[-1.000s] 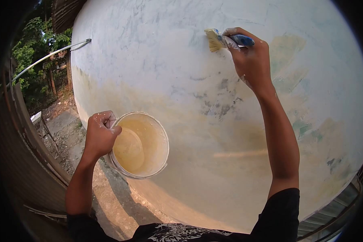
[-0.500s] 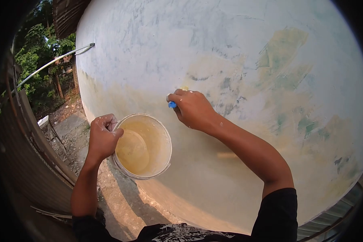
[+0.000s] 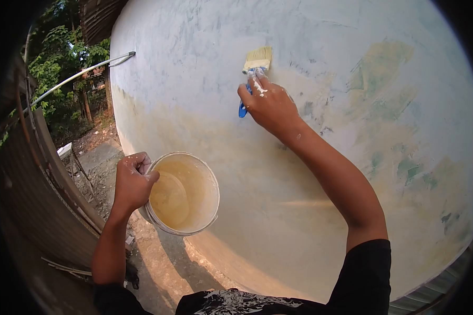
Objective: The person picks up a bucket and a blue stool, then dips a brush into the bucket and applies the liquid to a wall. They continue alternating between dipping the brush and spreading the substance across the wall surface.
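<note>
My left hand [image 3: 134,181] is closed on the rim of a white bucket [image 3: 210,181], which tilts so that its inside shows. Some yellowish liquid [image 3: 168,199] lies in the bottom. Higher up and to the right, my right hand [image 3: 272,102] grips a paintbrush [image 3: 258,56] with a blue handle and pale yellow bristles. The bristles point upward against the wall [image 3: 194,68]; whether they press on it is hard to tell. White paint smears mark the fingers of that hand. The wall is pale bluish white above, with yellowish and greenish patches lower and to the right.
A light pipe [image 3: 84,72] sticks out from the wall's left edge. Corrugated sheeting [image 3: 37,199] stands along the left side. Below the bucket runs a strip of ground [image 3: 165,262], with a small stand [image 3: 73,157] further off and trees [image 3: 63,47] beyond.
My right hand has moved up the wall and slightly right, and the brush's bristles now show fully, pointing up. The bucket stays in my left hand, nearly in the same place.
</note>
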Demonstrator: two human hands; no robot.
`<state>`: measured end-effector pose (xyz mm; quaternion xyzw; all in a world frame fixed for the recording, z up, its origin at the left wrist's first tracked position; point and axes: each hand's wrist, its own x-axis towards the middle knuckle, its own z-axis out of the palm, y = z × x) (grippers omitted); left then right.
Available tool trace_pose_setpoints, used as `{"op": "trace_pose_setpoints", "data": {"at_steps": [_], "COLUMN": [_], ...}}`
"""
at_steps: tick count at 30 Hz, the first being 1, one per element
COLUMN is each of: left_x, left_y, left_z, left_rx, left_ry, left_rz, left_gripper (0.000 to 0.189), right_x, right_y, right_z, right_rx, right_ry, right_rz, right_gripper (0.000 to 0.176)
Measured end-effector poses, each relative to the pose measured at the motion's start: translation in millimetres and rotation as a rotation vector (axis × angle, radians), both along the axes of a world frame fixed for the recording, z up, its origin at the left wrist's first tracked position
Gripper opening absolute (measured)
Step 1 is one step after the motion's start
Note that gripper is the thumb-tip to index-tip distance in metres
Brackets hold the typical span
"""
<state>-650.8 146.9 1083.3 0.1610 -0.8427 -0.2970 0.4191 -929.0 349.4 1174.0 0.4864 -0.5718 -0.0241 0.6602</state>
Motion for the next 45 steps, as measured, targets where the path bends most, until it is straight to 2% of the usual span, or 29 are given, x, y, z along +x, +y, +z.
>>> {"op": "trace_pose_setpoints", "data": {"at_steps": [2, 3, 5, 7, 8, 10, 13, 14, 15, 17, 19, 20, 22, 23, 24, 25, 27, 28, 29, 30, 31, 32, 36, 39, 40, 41, 42, 43, 45], "left_x": [6.0, 5.6, 3.5, 2.1, 1.2, -0.6, -2.0, -3.0, -2.4, -2.4, -1.6, -1.9, -3.2, -4.3, -5.6, -8.3, -11.1, -11.9, -14.8, -18.5, -20.5, -21.1, -20.2, -21.1, -22.3, -22.6, -22.5, -21.5, -19.7], "left_y": [-5.6, -6.2, -5.6, -5.8, -6.1, -6.0, -2.4, -2.3, -3.0, -2.7, -3.4, -4.5, -5.9, -5.4, -4.8, -3.6, -4.2, -5.9, -10.4, -16.4, -18.8, -12.5, -8.4, -9.2, -12.5, -14.2, -13.8, -15.0, -13.8], "left_z": [-2.9, -3.5, -3.1, 0.6, 1.8, 2.1, 0.7, 0.4, -0.4, -0.8, 1.4, 1.9, 1.0, 0.4, -0.5, -1.0, -3.4, -3.4, -4.8, -8.7, -10.4, -7.1, -2.2, -3.4, -4.9, -5.9, -6.3, -6.8, -6.3], "left_rx": [-0.016, 0.001, 0.013, 0.007, 0.001, -0.026, -0.022, -0.021, -0.016, -0.010, 0.005, 0.002, 0.007, 0.008, 0.046, 0.083, 0.076, 0.065, 0.046, 0.040, 0.040, 0.083, 0.033, 0.007, 0.004, 0.001, 0.003, 0.028, 0.052], "left_ry": [0.008, 0.018, 0.044, 0.002, 0.014, 0.012, 0.045, 0.048, 0.045, 0.040, 0.016, 0.013, 0.018, 0.019, 0.040, 0.063, 0.080, 0.086, 0.096, 0.097, 0.093, 0.096, 0.108, 0.136, 0.154, 0.171, 0.167, 0.183, 0.195], "left_rz": [0.003, -0.002, -0.006, -0.001, 0.000, 0.005, -0.011, -0.008, -0.010, -0.007, -0.020, -0.020, -0.032, -0.038, -0.053, -0.068, -0.072, -0.070, -0.077, -0.080, -0.082, -0.099, -0.083, -0.084, -0.084, -0.082, -0.078, -0.100, -0.124], "left_gripper": [0.023, 0.024, 0.025, 0.026, 0.026, 0.026, 0.027, 0.027, 0.027, 0.027, 0.026, 0.026, 0.026, 0.026, 0.026, 0.026, 0.025, 0.024, 0.024, 0.024, 0.023, 0.024, 0.024, 0.025, 0.025, 0.025, 0.025, 0.025, 0.026], "right_x": [-4.1, 0.7, 20.4, 33.8, 33.7, 27.2, 32.4, 26.8, 35.6, 32.8, 40.4, 39.3, 32.6, 21.7, 10.5, 11.2, 8.8, 18.0, 30.3, 39.5, 54.9, 57.1, 56.1, 50.3, 57.5, 51.1, 47.2, 55.8, 48.0], "right_y": [-17.8, -21.1, -24.4, -22.6, -21.1, -14.5, 8.4, 12.6, 18.0, 20.5, 24.5, 24.3, 22.2, 17.3, 10.4, 10.9, 3.2, -0.8, -2.3, -3.1, 1.3, 6.2, 33.2, 60.6, 70.8, 73.5, 77.6, 79.1, 75.8], "right_z": [-48.8, -70.2, -90.3, -85.7, -73.6, -38.1, 30.3, 44.4, 61.9, 80.7, 90.2, 87.1, 71.2, 53.3, 28.3, 4.8, -42.4, -55.7, -59.2, -57.6, -49.2, -37.9, 43.7, 97.7, 116.0, 127.6, 135.0, 141.3, 137.7], "right_rx": [0.143, 0.313, 0.625, 0.594, 0.588, 0.384, 0.069, -0.006, -0.070, -0.169, -0.223, -0.226, -0.086, 0.007, 0.109, 0.215, 0.394, 0.536, 0.581, 0.586, 0.591, 0.582, 0.283, 0.017, -0.033, -0.124, -0.198, -0.222, -0.232], "right_ry": [0.105, -0.025, -0.540, -0.780, -0.767, -1.067, -1.206, -1.026, -1.005, -0.479, -0.239, -0.242, 0.034, 0.147, 0.191, 0.244, 0.097, -0.081, -0.295, -0.477, -0.665, -0.661, -1.018, -0.833, -0.764, -0.514, -0.211, -0.102, 0.123], "right_rz": [-0.023, -0.002, -0.002, 0.046, 0.045, 0.159, 0.228, 0.301, 0.319, 0.377, 0.188, 0.188, -0.054, -0.062, -0.215, -0.218, -0.093, -0.090, 0.005, -0.016, -0.033, -0.033, -0.046, 0.177, 0.134, 0.211, 0.201, 0.073, -0.010], "right_gripper": [0.013, 0.013, 0.011, 0.015, 0.015, 0.016, 0.018, 0.016, 0.014, 0.014, 0.012, 0.012, 0.008, 0.008, 0.014, 0.017, 0.023, 0.021, 0.016, 0.013, 0.011, 0.011, 0.009, 0.007, 0.008, 0.007, 0.007, 0.004, 0.002]}}
